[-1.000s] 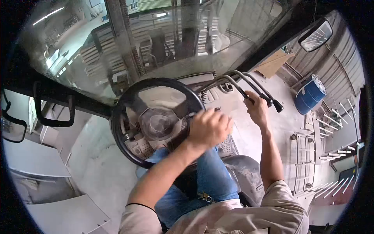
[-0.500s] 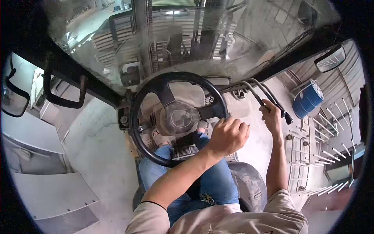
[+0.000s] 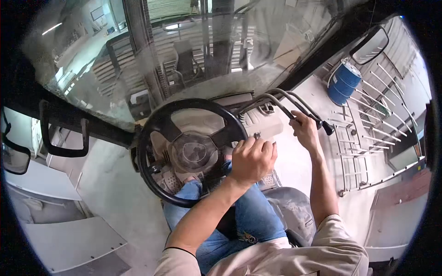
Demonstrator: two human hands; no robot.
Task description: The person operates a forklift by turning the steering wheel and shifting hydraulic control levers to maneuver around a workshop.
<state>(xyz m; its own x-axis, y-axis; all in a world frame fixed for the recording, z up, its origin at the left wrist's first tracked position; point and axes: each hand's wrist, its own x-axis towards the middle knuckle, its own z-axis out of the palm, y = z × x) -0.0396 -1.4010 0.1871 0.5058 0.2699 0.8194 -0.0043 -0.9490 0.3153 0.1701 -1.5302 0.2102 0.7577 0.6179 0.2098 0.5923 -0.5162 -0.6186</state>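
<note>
My left hand (image 3: 252, 158) is closed at the right side of the black steering wheel (image 3: 149, 177), knuckles up. Its palm hides exactly how it meets the rim. To the right, my right hand (image 3: 305, 130) is closed around a bent metal control lever (image 3: 281, 105), its fingers curled near the upper end. A second lever (image 3: 328, 127) with a black knob stands just beyond that hand. Below the wheel, my legs in blue jeans (image 3: 260, 211) reach down to the pedal area, which is partly hidden.
A dusty windshield and the forklift's mast (image 3: 147, 50) stand ahead. Outside on the right are a blue drum (image 3: 344, 83) and a rack with white rods (image 3: 352, 170). Mirrors (image 3: 370, 46) hang at both sides. Pale panels (image 3: 69, 244) lie at left.
The camera view has turned, so the wheel sits further left and lower, and the drum and rack appear further left. Both hands keep their places at the wheel and lever.
</note>
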